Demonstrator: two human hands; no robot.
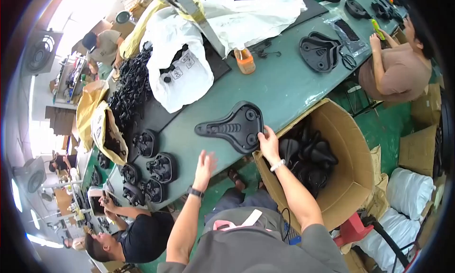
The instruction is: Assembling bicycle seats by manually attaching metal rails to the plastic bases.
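In the head view, the person's right hand (268,142) rests its fingers on the wide rear edge of a black saddle base (234,126), pressing on it rather than wrapping round it. The saddle base lies underside up on the green worktable (284,83), near its front edge, its narrow nose pointing to the person's left. The left hand (204,164) hovers just above the table edge, fingers spread and released, holding nothing; it is a little apart from the saddle base's nose.

Just beside the right hand stands an open brown cardboard box (350,168), tall-walled, with a heap of black saddles (308,157) at its bottom. Farther up the table a large white plastic sack (177,69) lies slumped, with square printed labels in black on its side. Behind it a pile of black metal parts (130,88) spreads along the table. An orange translucent bottle (245,60) stands near the middle of the table. To the left, finished black saddle undersides (151,168) sit in a cluster by a tan paper sack (102,126). White filled bags (407,192) lie on the floor at the right. Another person's hand (375,41) rests on the table's far right end
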